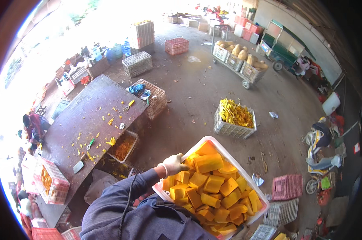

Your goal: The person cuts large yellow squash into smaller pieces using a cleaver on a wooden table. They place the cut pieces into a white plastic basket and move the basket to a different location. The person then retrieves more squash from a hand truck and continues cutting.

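Note:
My left hand (174, 165), in a pale glove, grips the rim of a pinkish-white plastic crate (207, 139) at its left side. Peeled orange pumpkin chunks (215, 184) fill the crate, which sits right against my body. Low at the crate's near right corner, my right hand (240, 232) shows only in small part, mostly hidden at the picture's lower edge, so its grip is unclear. To the left stands a wooden table (88, 111) with a yellow-handled peeler (129, 105), a green-handled peeler (90, 144), a cleaver (78, 166) and peel scraps.
A crate of yellow peelings (235, 130) stands on the floor ahead. Beyond it is a cart (238, 72) loaded with whole pumpkins. A pink crate (287, 187) and grey crates (281, 211) stand at the right. A tub of orange pulp (136, 141) is beside the table. Another person (35, 129) sits far left.

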Demonstrator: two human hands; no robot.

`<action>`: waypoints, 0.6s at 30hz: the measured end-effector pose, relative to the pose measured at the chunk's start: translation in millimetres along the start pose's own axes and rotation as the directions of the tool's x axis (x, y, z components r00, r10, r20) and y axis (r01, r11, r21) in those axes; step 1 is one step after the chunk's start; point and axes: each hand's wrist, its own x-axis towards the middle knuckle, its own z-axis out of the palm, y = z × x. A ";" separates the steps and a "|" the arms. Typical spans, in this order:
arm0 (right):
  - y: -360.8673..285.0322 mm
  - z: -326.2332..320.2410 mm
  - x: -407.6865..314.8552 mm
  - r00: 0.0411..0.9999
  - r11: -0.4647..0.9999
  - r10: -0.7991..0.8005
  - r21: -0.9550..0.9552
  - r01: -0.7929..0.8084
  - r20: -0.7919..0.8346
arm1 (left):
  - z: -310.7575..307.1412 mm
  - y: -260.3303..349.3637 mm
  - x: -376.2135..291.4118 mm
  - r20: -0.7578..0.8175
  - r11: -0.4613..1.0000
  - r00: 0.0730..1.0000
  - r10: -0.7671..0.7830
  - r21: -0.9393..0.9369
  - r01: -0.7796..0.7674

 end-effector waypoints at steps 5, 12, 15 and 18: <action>-9.6 82.1 69.5 0.991 0.990 0.091 0.096 -0.100 0.096 | -15.9 37.0 62.2 -0.084 0.997 0.996 -0.032 0.070 0.038; -7.0 148.2 197.7 0.944 0.970 0.158 -0.226 -0.093 0.290 | -24.7 -2.3 126.1 -0.217 0.959 0.976 -0.030 -0.281 -0.033; -25.0 207.8 209.0 0.947 0.914 0.201 -0.395 -0.090 0.251 | -32.5 -23.9 142.8 -0.184 0.932 0.960 -0.212 -0.335 0.141; -39.4 275.0 223.8 0.974 0.758 0.094 -0.649 0.066 0.208 | -45.7 -36.4 165.1 -0.145 0.803 0.954 -0.261 -0.581 0.131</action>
